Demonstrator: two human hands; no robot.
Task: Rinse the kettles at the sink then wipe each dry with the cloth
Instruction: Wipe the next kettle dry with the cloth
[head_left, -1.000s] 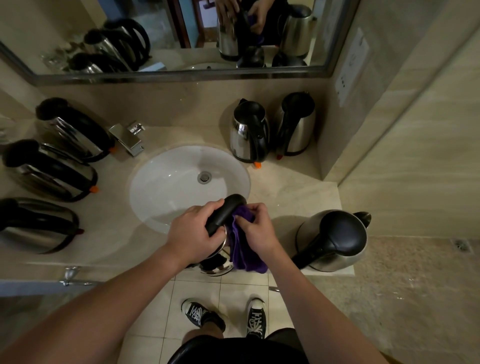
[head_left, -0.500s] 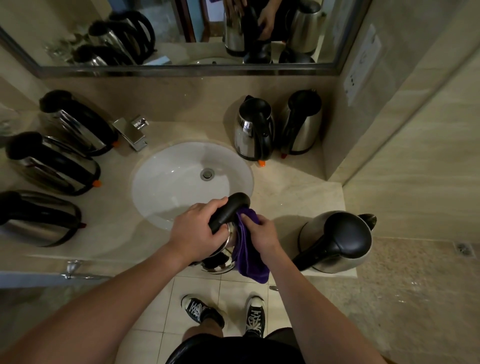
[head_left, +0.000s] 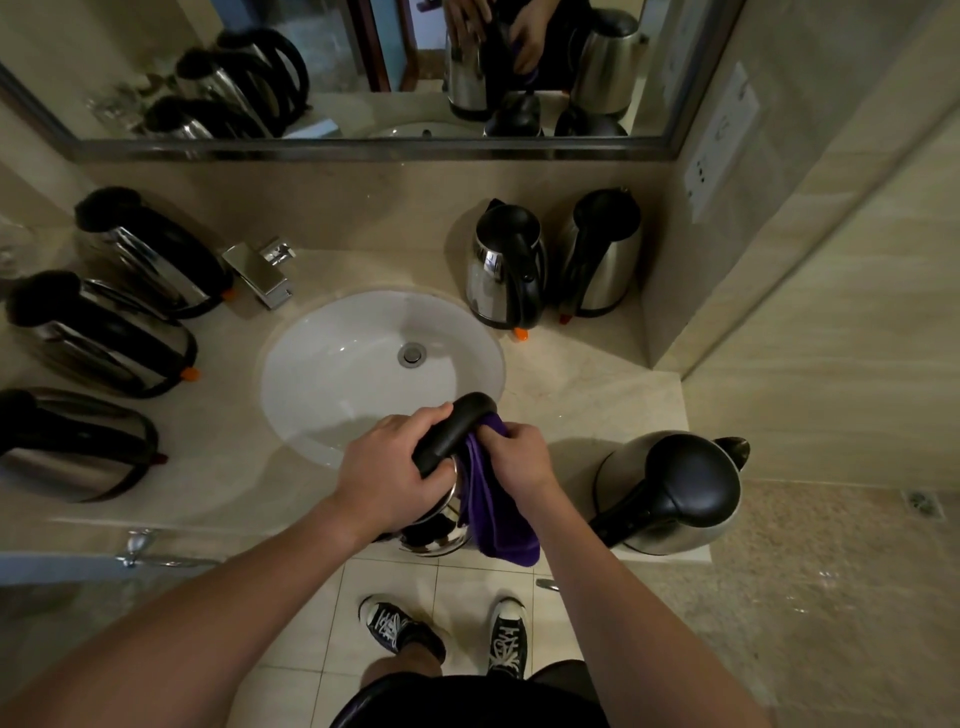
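Note:
My left hand (head_left: 389, 467) grips the black handle of a steel kettle (head_left: 436, 535), held at the counter's front edge just before the white sink (head_left: 332, 364). My right hand (head_left: 522, 460) holds a purple cloth (head_left: 498, 519) bunched against the kettle's right side, and the cloth hangs down past the kettle's base. Most of the kettle's body is hidden under my hands and the cloth.
Three kettles (head_left: 104, 338) lie along the counter's left side. Two kettles (head_left: 506, 270) stand upright behind the sink at the right, and another kettle (head_left: 670, 493) sits at the front right corner. The chrome faucet (head_left: 260, 273) is at back left. A mirror hangs above.
My right hand has slid the cloth down along the kettle's side and back up a little; more cloth now hangs below. My left hand keeps its hold on the handle.

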